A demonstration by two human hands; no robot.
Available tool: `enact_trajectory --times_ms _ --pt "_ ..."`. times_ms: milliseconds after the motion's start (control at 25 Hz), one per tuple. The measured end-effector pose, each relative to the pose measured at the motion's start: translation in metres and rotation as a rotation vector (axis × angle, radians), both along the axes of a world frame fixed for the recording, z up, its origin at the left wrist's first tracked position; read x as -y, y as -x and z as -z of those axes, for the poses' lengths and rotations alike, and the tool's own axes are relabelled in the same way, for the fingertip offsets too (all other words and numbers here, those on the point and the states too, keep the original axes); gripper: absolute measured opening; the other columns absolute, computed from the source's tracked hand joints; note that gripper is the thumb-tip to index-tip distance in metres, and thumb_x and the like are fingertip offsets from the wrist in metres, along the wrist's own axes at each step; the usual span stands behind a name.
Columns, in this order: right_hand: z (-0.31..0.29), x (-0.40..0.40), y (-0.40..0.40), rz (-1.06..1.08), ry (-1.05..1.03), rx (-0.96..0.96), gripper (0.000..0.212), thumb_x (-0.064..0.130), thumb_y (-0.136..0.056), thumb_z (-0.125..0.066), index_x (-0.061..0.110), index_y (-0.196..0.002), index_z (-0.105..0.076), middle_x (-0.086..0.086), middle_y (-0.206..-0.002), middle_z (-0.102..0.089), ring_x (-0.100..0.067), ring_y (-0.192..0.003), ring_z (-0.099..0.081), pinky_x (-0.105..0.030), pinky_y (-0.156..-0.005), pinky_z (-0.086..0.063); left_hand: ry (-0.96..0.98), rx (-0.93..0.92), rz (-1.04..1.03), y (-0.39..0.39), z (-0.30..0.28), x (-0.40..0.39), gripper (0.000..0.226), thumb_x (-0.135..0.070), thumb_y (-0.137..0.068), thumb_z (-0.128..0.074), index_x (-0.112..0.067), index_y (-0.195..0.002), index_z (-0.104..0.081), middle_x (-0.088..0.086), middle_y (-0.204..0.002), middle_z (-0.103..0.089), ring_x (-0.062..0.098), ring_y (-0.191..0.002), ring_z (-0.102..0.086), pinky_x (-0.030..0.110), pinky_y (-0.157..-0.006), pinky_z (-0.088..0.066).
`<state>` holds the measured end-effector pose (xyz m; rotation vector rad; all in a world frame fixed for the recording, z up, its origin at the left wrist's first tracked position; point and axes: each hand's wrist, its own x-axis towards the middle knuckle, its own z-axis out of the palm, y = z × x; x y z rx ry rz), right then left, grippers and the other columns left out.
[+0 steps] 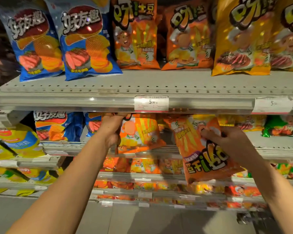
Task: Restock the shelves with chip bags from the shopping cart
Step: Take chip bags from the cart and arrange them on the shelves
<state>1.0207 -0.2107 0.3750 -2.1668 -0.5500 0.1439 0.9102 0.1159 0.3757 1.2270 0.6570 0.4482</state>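
Gripping two orange bags at the second shelf

The left hand [112, 127] clutches the upright orange chip bag [139, 132] on the second shelf [277, 149]. To its right, the right hand [227, 141] pinches an upside-down orange bag [201, 149], held nearer than the shelf edge.

A shop aisle, a snack section, is showing here. Tiered metal shelves [142, 83] are carrying rows of chip bags: blue ones [85, 41], orange ones [135, 34] and yellow ones [242, 36] facing outward. Price tags [151, 103] are sitting in clear strips along the shelf edges, one reading 5.90. More stocked tiers are running below.
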Motion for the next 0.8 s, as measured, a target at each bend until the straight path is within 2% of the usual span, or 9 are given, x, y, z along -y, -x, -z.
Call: enact_trajectory --times_ms 80,160,240,360,400,480,600,680,800 --pt "0.005 0.0 -0.011 -0.004 -0.027 -0.02 0.054 0.056 -0.082 -0.07 0.006 -0.063 -0.063 -0.005 -0.049 -0.055 -0.011 -0.045 -0.048 -0.021 -0.048 -0.038 -0.018 0.004 0.02 -0.013 0.0 -0.006 0.007 -0.008 -0.096 -0.063 -0.012 -0.096 -0.068 0.001 -0.073 -0.077 0.013 -0.061 -0.071 0.026 -0.053 -0.059" --pt "0.009 -0.003 -0.016 -0.012 -0.069 -0.051 0.054 0.046 -0.086 -0.074 -0.001 -0.064 -0.06 -0.032 -0.067 -0.056 -0.032 -0.057 -0.053 -0.045 -0.06 -0.041 -0.041 -0.02 0.043 -0.02 0.003 -0.015 0.013 -0.007 -0.098 -0.059 -0.014 -0.09 -0.066 0.0 -0.067 -0.076 0.015 -0.059 -0.071 0.027 -0.05 -0.059" --pt "0.008 -0.006 -0.014 -0.001 -0.102 -0.06 0.055 0.043 -0.087 -0.076 0.002 -0.058 -0.051 -0.03 -0.059 -0.048 -0.037 -0.054 -0.049 -0.049 -0.059 -0.037 -0.047 -0.065 0.061 -0.025 0.004 -0.023 0.01 -0.012 -0.099 -0.06 -0.015 -0.092 -0.067 0.007 -0.084 -0.077 0.023 -0.075 -0.073 0.039 -0.068 -0.064" --pt "0.012 -0.007 -0.012 0.043 -0.101 -0.046 0.062 0.046 -0.085 -0.076 0.002 -0.057 -0.043 -0.015 -0.053 -0.035 -0.021 -0.049 -0.036 -0.037 -0.057 -0.029 -0.069 -0.131 0.112 -0.029 0.009 -0.029 0.01 -0.017 -0.102 -0.058 -0.014 -0.102 -0.067 0.018 -0.112 -0.069 0.034 -0.101 -0.062 0.055 -0.097 -0.051" --pt "0.013 -0.008 -0.01 0.04 -0.091 -0.047 0.063 0.048 -0.085 -0.075 -0.004 -0.062 -0.048 -0.021 -0.055 -0.04 -0.021 -0.051 -0.038 -0.036 -0.058 -0.029 -0.08 -0.131 0.118 -0.03 0.009 -0.028 0.01 -0.017 -0.102 -0.058 -0.013 -0.103 -0.067 0.016 -0.109 -0.07 0.032 -0.1 -0.062 0.053 -0.096 -0.053" --pt "0.013 -0.008 -0.005 0.038 -0.069 -0.056 0.061 0.051 -0.085 -0.073 -0.008 -0.074 -0.063 -0.029 -0.064 -0.055 -0.024 -0.055 -0.047 -0.036 -0.059 -0.033 -0.071 -0.093 0.146 -0.031 0.01 -0.027 0.009 -0.017 -0.1 -0.06 -0.012 -0.099 -0.069 0.008 -0.092 -0.077 0.027 -0.086 -0.07 0.043 -0.075 -0.064" --pt "0.012 -0.011 0.004 0.062 -0.042 -0.075 0.057 0.056 -0.083 -0.072 0.0 -0.074 -0.069 -0.021 -0.062 -0.062 -0.018 -0.052 -0.051 -0.032 -0.056 -0.037 -0.025 -0.081 0.181 -0.036 0.014 -0.03 0.021 -0.023 -0.099 -0.063 -0.011 -0.116 -0.067 0.012 -0.099 -0.076 0.027 -0.085 -0.073 0.044 -0.071 -0.065" --pt "0.011 -0.012 0.013 0.087 -0.035 -0.089 0.053 0.058 -0.081 -0.073 0.006 -0.071 -0.071 -0.012 -0.056 -0.063 -0.015 -0.048 -0.051 -0.027 -0.052 -0.037 -0.037 -0.085 0.202 -0.037 0.019 -0.028 0.017 -0.023 -0.099 -0.063 -0.012 -0.111 -0.067 0.009 -0.092 -0.077 0.023 -0.077 -0.073 0.039 -0.063 -0.064" --pt "0.012 -0.015 0.022 0.109 -0.026 -0.149 0.052 0.058 -0.08 -0.075 0.006 -0.078 -0.074 -0.018 -0.071 -0.072 -0.039 -0.061 -0.064 -0.037 -0.058 -0.045 -0.085 -0.08 0.111 -0.035 0.03 -0.019 0.005 -0.014 -0.095 -0.067 -0.017 -0.091 -0.068 0.0 -0.077 -0.074 0.014 -0.065 -0.068 0.025 -0.053 -0.058"
